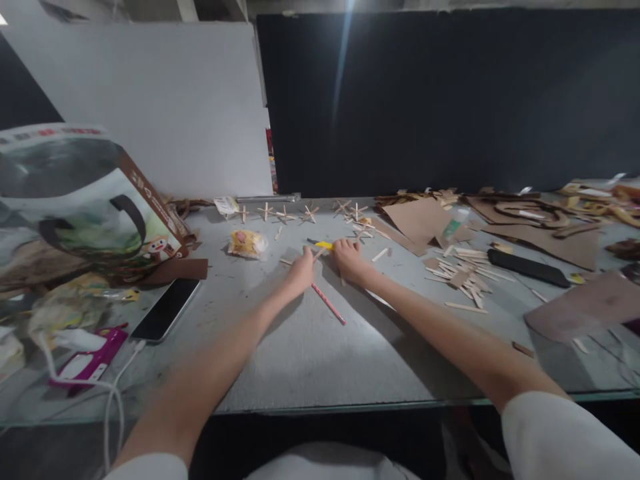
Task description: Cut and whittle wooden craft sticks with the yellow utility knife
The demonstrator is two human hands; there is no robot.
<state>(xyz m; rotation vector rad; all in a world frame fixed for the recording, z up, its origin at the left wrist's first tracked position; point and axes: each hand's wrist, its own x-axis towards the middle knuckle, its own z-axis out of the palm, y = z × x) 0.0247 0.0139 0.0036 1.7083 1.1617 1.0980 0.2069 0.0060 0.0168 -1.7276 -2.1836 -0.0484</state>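
Note:
My left hand [301, 272] is closed, its fingertips pinching a thin wooden stick [319, 253] just above the table. Close beside it on the right, my right hand [351, 261] is curled with the fingers together. From its fingers a narrow yellow tool [325, 245] with a dark thin tip points left; its kind is mostly hidden. A red patterned pencil [330, 305] lies on the table below the left hand. Beyond the hands stand several small star shapes made of crossed wooden sticks [310, 214].
Loose wooden sticks [467, 273] and brown cardboard [417, 223] lie at right, near a black long case [529, 267]. At left are a wrapped snack [247, 245], a phone [167, 310] on a white cable and a large plastic bag [95, 213]. Upright panels close off the back.

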